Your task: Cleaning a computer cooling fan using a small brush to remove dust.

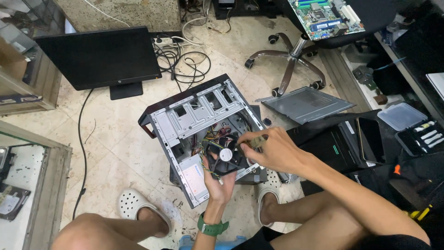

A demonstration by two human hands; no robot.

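An open grey computer case (194, 115) lies on its side on the floor between my feet. My left hand (217, 183), with a green watch at the wrist, holds a black case fan (224, 156) from below, over the case's lower end. My right hand (270, 150) reaches in from the right and touches the fan's right edge, gripping a small beige object that looks like a brush (257, 141). Coloured wires (213, 135) trail from inside the case to the fan. A grey power supply (194, 178) sits in the case's near corner.
A black monitor (101, 58) stands on the floor at the back left, with tangled cables (185, 60) beside it. The removed side panel (305, 104) lies at the right near an office chair base (291, 60). A motherboard (326, 16) rests on the chair. A tool case (423, 136) lies far right.
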